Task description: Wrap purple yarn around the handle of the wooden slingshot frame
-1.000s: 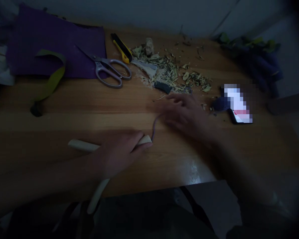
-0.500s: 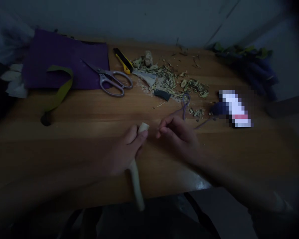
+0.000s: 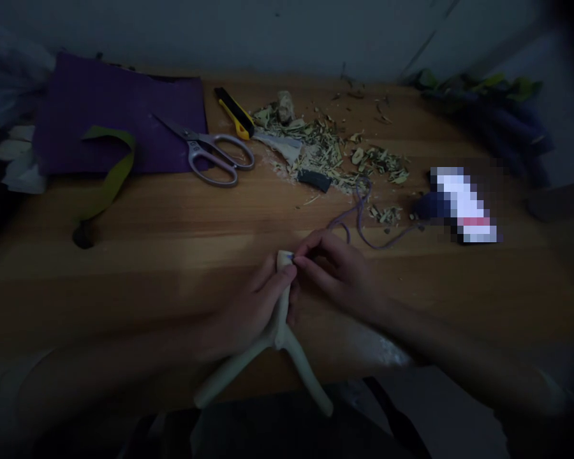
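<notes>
A pale, peeled forked stick (image 3: 282, 312) is gripped near its upper end by my left hand (image 3: 256, 303), thumb across the stem. Its two branches spread downward over the table's front edge. My right hand (image 3: 339, 271) pinches thumb and forefinger at the stick's top, where a small bit of purple string shows. More of the purple string (image 3: 363, 223) lies in loops on the wood behind my right hand, leading towards a dark blue ball (image 3: 430, 205).
Scissors (image 3: 213, 156) rest partly on a purple sheet (image 3: 124, 121), near a green strap (image 3: 112, 182). A yellow cutter (image 3: 236, 115) lies beside wood shavings (image 3: 325, 143). A blurred-out phone (image 3: 466, 204) and a leafy purple bundle (image 3: 497, 121) are at the right.
The stick has turned so that both branches show. My right hand has come against its top end, and the string on the table has shifted into wider loops.
</notes>
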A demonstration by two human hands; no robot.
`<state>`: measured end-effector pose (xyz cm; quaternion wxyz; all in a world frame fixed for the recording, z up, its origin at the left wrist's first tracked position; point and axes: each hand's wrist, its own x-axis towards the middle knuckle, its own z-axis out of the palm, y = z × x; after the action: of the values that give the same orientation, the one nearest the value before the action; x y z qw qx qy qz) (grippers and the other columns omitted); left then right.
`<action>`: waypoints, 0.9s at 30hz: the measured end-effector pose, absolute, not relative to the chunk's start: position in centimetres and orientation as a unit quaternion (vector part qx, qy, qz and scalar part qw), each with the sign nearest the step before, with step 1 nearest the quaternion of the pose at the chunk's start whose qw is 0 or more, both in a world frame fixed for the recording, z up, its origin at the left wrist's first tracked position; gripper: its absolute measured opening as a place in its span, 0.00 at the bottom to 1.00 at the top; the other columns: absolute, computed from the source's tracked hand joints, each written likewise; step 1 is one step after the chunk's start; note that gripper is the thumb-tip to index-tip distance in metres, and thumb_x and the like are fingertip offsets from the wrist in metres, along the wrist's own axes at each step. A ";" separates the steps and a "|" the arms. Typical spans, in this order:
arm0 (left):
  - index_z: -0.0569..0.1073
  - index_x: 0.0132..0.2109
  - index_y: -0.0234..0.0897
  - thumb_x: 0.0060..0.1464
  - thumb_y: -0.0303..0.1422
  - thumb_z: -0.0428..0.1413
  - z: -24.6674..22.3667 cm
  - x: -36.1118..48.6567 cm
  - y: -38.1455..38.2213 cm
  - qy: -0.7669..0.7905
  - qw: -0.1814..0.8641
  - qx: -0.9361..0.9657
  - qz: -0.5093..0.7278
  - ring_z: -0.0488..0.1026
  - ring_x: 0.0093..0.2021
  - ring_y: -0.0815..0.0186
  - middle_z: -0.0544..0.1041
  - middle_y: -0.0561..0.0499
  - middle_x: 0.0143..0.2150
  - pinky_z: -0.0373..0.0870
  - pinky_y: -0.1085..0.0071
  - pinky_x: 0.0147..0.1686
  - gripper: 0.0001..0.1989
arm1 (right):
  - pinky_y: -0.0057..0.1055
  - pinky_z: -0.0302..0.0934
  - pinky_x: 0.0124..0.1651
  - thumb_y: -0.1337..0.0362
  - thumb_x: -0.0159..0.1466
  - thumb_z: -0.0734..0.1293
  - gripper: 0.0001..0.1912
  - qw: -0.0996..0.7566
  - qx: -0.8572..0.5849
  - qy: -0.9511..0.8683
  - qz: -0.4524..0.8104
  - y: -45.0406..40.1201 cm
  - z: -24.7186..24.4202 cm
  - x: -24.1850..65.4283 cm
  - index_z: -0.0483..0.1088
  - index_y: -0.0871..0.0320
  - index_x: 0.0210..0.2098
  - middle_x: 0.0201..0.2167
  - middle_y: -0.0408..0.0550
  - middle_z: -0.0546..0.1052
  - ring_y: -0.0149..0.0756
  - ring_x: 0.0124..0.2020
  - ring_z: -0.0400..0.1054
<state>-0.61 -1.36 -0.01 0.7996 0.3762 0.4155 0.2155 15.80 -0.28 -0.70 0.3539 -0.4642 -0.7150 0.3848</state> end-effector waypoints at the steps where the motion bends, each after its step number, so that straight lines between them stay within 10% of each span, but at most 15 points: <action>1: 0.58 0.35 0.40 0.58 0.45 0.43 -0.1 -0.6 -1.3 0.420 0.793 0.384 0.216 0.63 0.21 0.74 0.64 0.58 0.27 0.63 0.76 0.19 0.13 | 0.25 0.60 0.31 0.65 0.62 0.62 0.03 0.353 -0.464 -0.718 0.380 -0.3 -0.7 15.8 0.64 0.58 0.33 0.28 0.42 0.70 0.27 0.29 0.65; 27: 0.60 0.32 0.40 0.57 0.49 0.39 -0.8 -0.7 -1.6 0.427 0.793 0.389 0.193 0.63 0.20 0.71 0.64 0.56 0.22 0.62 0.74 0.20 0.18 | 0.27 0.58 0.32 0.65 0.62 0.63 0.02 0.320 -0.436 -0.806 0.242 -0.1 0.1 16.1 0.66 0.58 0.33 0.28 0.43 0.71 0.29 0.30 0.64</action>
<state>-0.68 -1.56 -0.76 0.7932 0.3893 0.4268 0.1927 16.13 -0.09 0.06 0.3197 -0.4359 -0.8057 0.2420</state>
